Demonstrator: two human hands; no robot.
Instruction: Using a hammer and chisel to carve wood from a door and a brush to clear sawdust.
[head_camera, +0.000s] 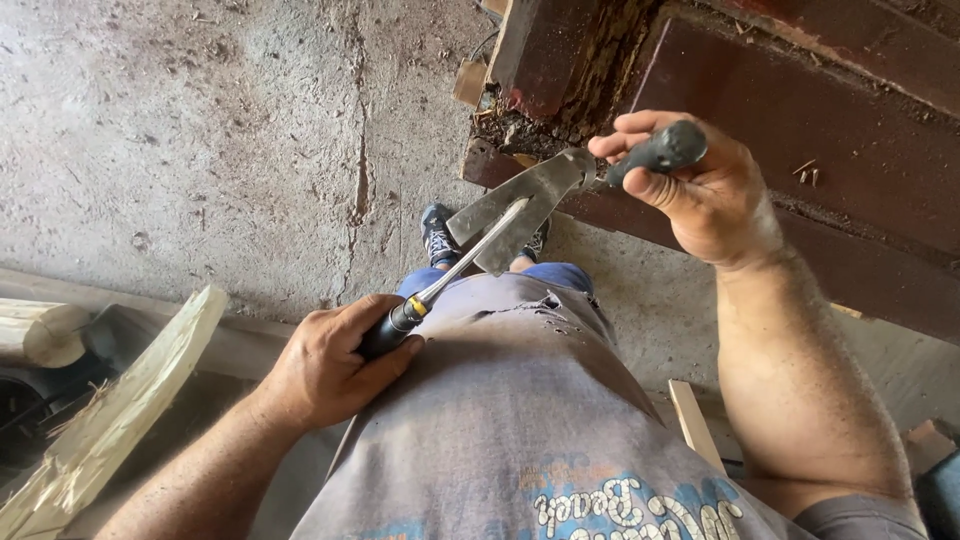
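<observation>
Above the concrete floor, left hand clenches a file — right hand grips, seemingly, a hatchet.

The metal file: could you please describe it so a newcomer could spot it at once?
Start at the grey T-shirt. Just above it, the left hand grips a black handle; the metal file is the thin bright rod rising from it, lying across the broad hatchet blade that the right hand holds.

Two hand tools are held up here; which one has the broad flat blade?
The hatchet in the right hand; the left hand holds a slim file.
</observation>
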